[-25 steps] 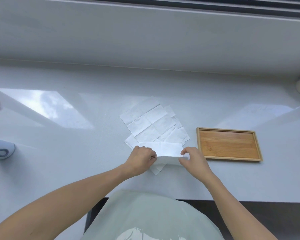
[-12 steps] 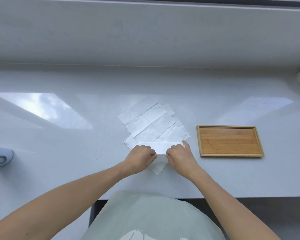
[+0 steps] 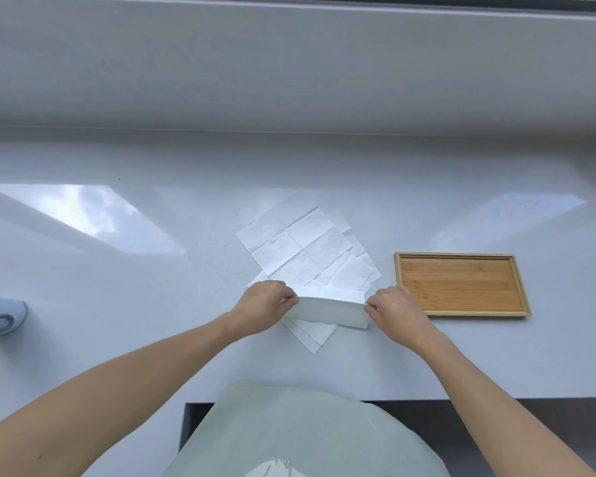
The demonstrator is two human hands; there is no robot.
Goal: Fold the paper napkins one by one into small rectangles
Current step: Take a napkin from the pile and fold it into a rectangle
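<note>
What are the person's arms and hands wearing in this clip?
Nothing shows on either: the left hand and right hand are bare, with no gloves, rings or watch visible, and both forearms are uncovered, no sleeves in view. A pale green garment covers the torso.

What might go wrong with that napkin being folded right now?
The folded napkin is pinched at each end by the left hand and right hand, so thin paper pulled taut may tear. It hangs over the loose napkin pile, so setting it down might shift those sheets or skew the crease.
</note>
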